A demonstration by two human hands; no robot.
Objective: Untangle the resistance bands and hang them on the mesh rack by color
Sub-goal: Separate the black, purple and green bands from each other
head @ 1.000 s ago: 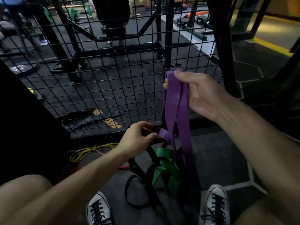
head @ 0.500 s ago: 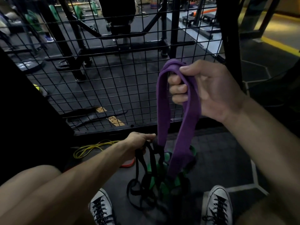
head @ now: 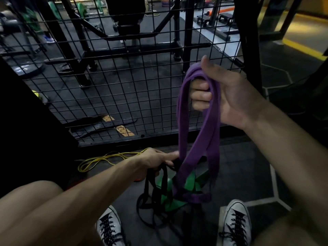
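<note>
My right hand (head: 229, 96) grips the top of a purple band (head: 198, 139) and holds it up in front of the black mesh rack (head: 110, 89). The purple loops hang down into a tangle near the floor. Lower, my left hand (head: 156, 160) holds a black band (head: 150, 196) at the tangle's top. A green band (head: 190, 183) is knotted among the purple and black loops between my two shoes.
A thin yellow band (head: 99, 158) lies on the dark floor at the rack's foot, left of my left hand. A bit of red shows under my left wrist (head: 137, 179). Gym frames and benches stand behind the mesh. My white sneakers (head: 236, 222) flank the tangle.
My right hand has lifted the purple band higher and regripped it with the fingers curled through the loop. My left hand has dropped lower onto the black band.
</note>
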